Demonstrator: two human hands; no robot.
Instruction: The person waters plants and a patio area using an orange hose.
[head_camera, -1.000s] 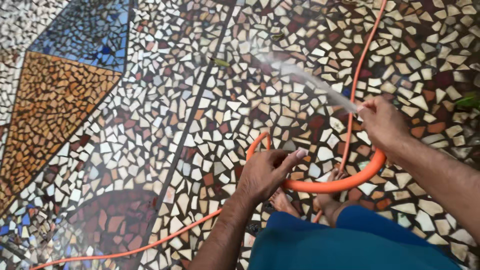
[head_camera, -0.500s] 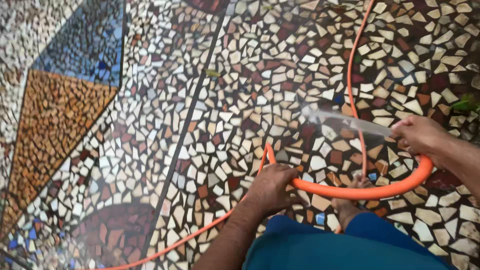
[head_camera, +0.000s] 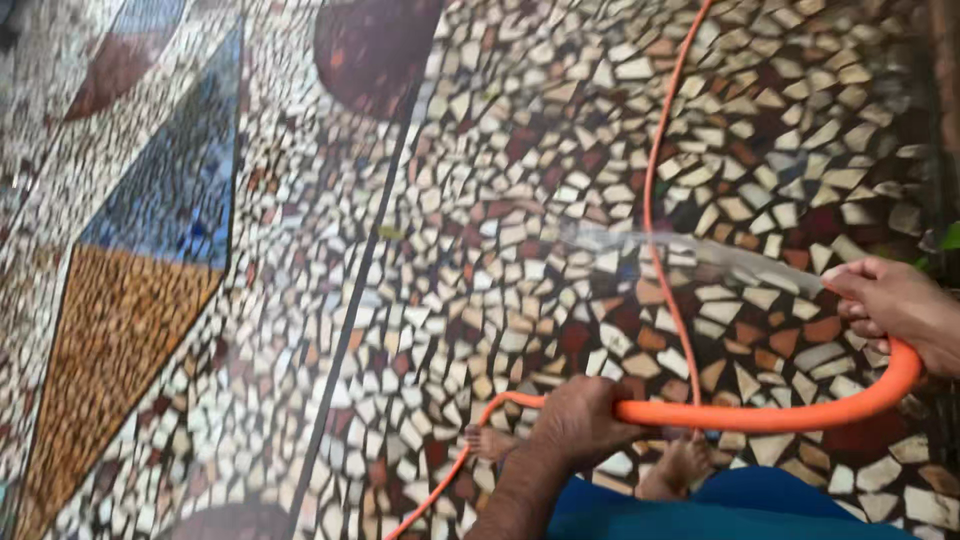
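**Orange hose spraying a mosaic floor**

Broken-tile mosaic floor (head_camera: 300, 300) fills the view: at the far left a tan triangle under a blue one, then a dark straight joint line running down the middle, then a wide field of cream, brown and maroon shards.

Right of that line, low in the frame, the left hand (head_camera: 580, 420) is closed over the orange hose (head_camera: 760, 415), fingers wrapped around it from above, where the hose rises off the floor. From there the hose arcs rightward and up to the right hand (head_camera: 895, 305), which is curled tight on its end with a finger or thumb seemingly pressed at the mouth; the exact finger I cannot tell. A flat jet of water (head_camera: 690, 250) leaves that hand and shoots leftward over the tiles. Another run of the same hose lies on the floor, going up to the top edge. Bare feet (head_camera: 680, 465) and blue clothing show beneath.

Judging by this, rinsing the floor is under way. Sweeping the jet further would call for the left hand to feed slack while the right keeps the mouth pinched.
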